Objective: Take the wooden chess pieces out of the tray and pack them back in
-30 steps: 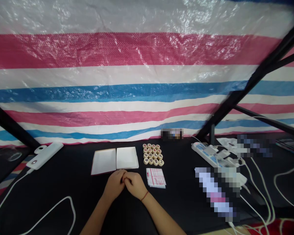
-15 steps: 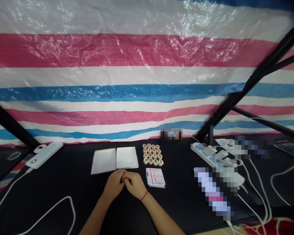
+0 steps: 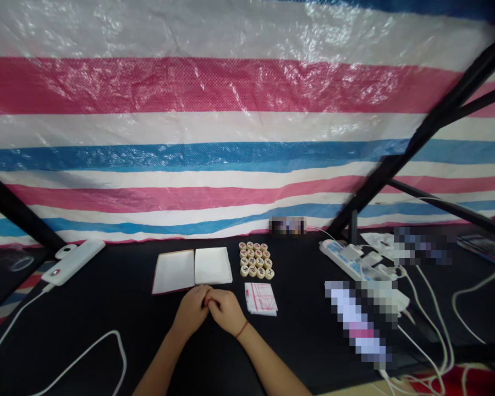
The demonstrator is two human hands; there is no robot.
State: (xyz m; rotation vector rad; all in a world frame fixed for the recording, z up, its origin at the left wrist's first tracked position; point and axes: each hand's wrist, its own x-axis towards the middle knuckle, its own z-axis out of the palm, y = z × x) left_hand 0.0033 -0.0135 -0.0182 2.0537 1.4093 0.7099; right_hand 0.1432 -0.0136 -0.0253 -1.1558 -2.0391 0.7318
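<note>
My left hand and my right hand rest together on the black table, fingers curled in and touching each other. No object shows in either of them. Just beyond the fingertips lies an opened flat box, its lid on the left and its white inner tray on the right, both bare inside. Chinese chess pieces, round and cream with red or black characters, stand in tidy rows right of the box. Nearer to my right hand is a folded sheet, white with red grid lines.
A white device with a cable lies at the left. To the right are a power strip with plugs, several white cables and a blurred-out object. Behind the table hangs a striped tarp between black frame bars.
The view has shifted very slightly. My hands stay together in the same place, and the box, pieces and sheet have not moved.
</note>
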